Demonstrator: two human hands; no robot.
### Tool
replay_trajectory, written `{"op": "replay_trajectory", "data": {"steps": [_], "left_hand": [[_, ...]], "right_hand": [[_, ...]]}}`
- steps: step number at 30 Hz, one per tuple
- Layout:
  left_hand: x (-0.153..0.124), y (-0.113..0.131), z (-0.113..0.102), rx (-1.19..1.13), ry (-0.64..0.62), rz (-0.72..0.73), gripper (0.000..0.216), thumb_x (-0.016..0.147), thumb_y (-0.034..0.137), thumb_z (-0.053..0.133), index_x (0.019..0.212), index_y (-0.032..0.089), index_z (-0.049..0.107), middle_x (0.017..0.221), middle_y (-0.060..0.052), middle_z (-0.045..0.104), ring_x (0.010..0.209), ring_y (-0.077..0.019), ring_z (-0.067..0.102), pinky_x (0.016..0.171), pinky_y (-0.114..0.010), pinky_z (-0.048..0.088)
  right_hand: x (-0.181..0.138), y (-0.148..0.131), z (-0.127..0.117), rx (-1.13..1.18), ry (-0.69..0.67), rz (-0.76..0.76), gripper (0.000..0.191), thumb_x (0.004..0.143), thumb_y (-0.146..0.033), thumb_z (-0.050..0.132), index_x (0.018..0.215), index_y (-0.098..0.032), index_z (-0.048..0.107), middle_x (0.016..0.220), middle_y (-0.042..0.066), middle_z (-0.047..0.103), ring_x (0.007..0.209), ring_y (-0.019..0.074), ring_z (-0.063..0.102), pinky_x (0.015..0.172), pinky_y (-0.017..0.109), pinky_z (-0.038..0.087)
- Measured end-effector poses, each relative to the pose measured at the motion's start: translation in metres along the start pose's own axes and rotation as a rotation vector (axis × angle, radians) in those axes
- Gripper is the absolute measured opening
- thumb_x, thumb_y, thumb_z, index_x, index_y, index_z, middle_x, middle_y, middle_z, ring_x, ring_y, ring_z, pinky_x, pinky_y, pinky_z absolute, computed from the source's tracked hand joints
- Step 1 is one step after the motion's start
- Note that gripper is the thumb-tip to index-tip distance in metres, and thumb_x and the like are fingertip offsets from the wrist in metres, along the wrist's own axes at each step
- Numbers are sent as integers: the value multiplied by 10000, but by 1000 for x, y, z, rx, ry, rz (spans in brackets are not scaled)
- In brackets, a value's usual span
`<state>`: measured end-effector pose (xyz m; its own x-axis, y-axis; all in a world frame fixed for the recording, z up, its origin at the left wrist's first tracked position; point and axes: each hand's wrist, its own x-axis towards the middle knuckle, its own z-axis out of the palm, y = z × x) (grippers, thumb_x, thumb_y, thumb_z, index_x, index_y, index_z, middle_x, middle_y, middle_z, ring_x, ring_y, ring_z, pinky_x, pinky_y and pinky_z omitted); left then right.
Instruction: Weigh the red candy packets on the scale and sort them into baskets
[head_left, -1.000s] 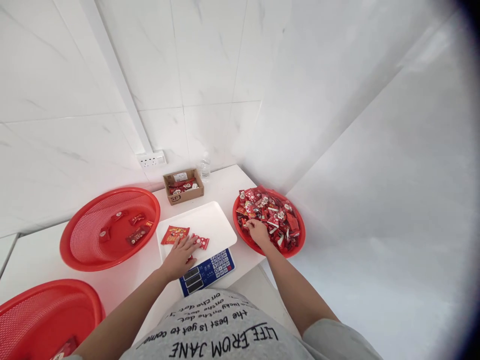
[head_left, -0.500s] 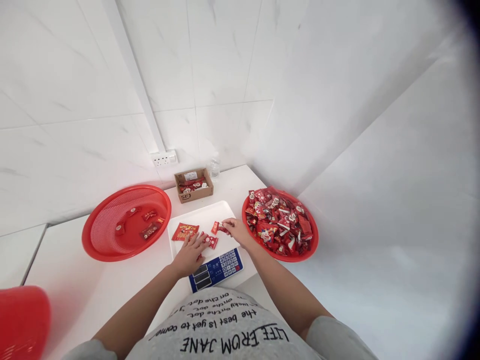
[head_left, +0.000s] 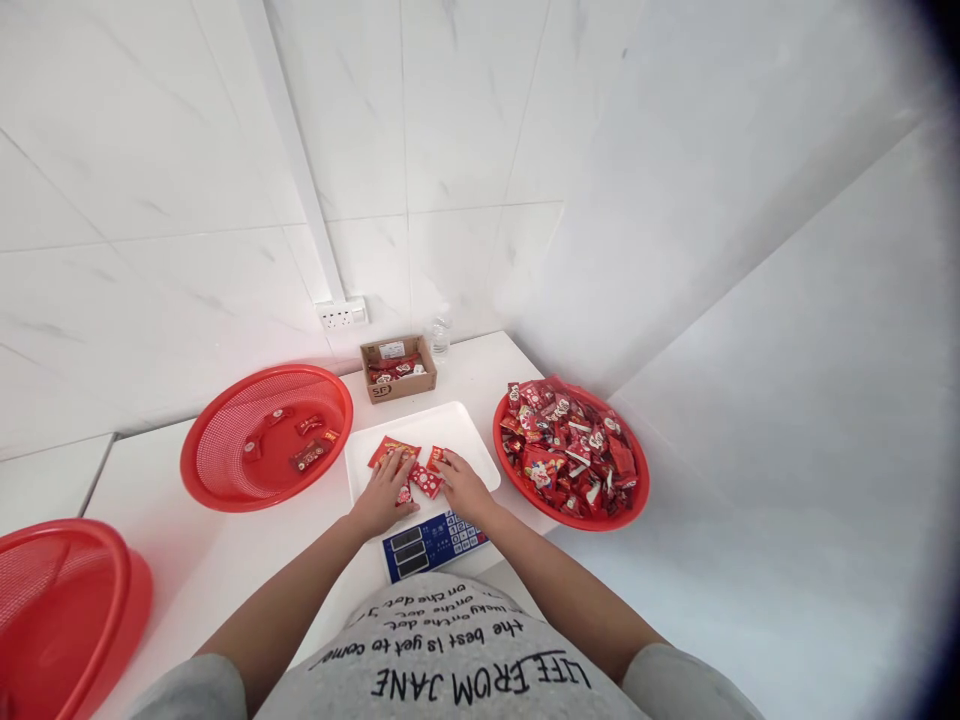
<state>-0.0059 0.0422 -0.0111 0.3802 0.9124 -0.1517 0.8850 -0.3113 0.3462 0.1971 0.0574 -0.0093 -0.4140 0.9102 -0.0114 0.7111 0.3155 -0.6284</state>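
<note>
Red candy packets [head_left: 426,483] on a white scale tray [head_left: 471,440], between left hand [head_left: 382,497] and right hand [head_left: 466,490], both open flat, touching them

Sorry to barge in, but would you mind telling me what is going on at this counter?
A person's left hand lies flat on a few small red wrapped packets on the white tray of a blue-keypad digital scale; the right hand touches them from the other side. A round red plastic basket heaped with such packets sits to the right, a red mesh basket holding a few to the left.
</note>
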Motion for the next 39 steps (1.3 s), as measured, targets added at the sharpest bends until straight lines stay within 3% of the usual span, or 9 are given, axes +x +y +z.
{"op": "replay_trajectory", "data": {"steps": [4, 9, 17, 21, 26, 34, 37, 39], "left_hand": [[10, -4, -6, -19, -19, 140, 849, 716, 515, 573, 1406, 212, 181, 1476, -123, 177, 1356, -282, 109, 1070, -464, 173], [11, -4, -1, -2, 60, 16, 708, 792, 537, 452, 1384, 196, 264, 1458, -128, 235, 1351, -289, 132, 1069, -507, 145], [3, -4, 3, -39, 180, -69, 684, 773, 471, 523, 1354, 193, 292, 1449, -139, 247, 1345, -300, 149, 1048, -522, 186], [-9, 0, 6, -61, 339, -78, 600, 760, 469, 540, 1258, 166, 399, 1293, -150, 428, 1261, -297, 318, 1016, -476, 281], [-26, -3, 9, -47, 387, -154, 517, 746, 385, 577, 1188, 146, 454, 1119, -135, 499, 1090, -284, 459, 941, -432, 374], [-35, 10, -1, -164, 405, -150, 361, 795, 337, 509, 1114, 169, 495, 1084, -118, 516, 1047, -264, 465, 913, -424, 386], [-34, 27, -2, -349, 384, -181, 285, 788, 347, 509, 1017, 176, 524, 997, -89, 546, 959, -236, 503, 862, -402, 412], [-33, 37, -3, -548, 347, -289, 296, 777, 401, 514, 961, 169, 522, 894, -66, 560, 852, -209, 535, 790, -373, 441]], "right_hand": [[-1, 0, 0, -18, 16, -52, 438, 769, -163, 492, 1206, -184, 525, 1360, 95, 399, 1276, 244, 308, 1054, 422, 267], [-15, 5, 3, -97, -27, -73, 442, 758, -134, 508, 1196, -185, 542, 1358, 99, 408, 1296, 249, 274, 1056, 419, 272], [-28, 2, 4, -149, 11, -98, 348, 799, -205, 494, 1134, -199, 589, 1309, 103, 467, 1260, 238, 327, 1032, 420, 304], [-27, -2, 4, -165, 35, -133, 340, 806, -212, 485, 1129, -182, 590, 1304, 107, 471, 1240, 232, 349, 1030, 397, 304], [-31, -6, 8, -171, -26, -168, 302, 824, -240, 471, 1097, -211, 598, 1249, 63, 528, 1245, 220, 331, 1018, 383, 295], [-23, -21, 11, -222, 14, 49, 181, 827, -237, 465, 973, -192, 563, 973, 80, 620, 952, 219, 508, 816, 345, 369], [-19, -22, 13, -100, 18, 122, 150, 795, -141, 451, 904, -195, 539, 880, 54, 623, 869, 193, 524, 757, 305, 371], [-20, -23, 14, 67, 48, 172, 135, 770, -120, 459, 864, -201, 513, 831, 26, 607, 822, 169, 527, 724, 276, 377]]}}
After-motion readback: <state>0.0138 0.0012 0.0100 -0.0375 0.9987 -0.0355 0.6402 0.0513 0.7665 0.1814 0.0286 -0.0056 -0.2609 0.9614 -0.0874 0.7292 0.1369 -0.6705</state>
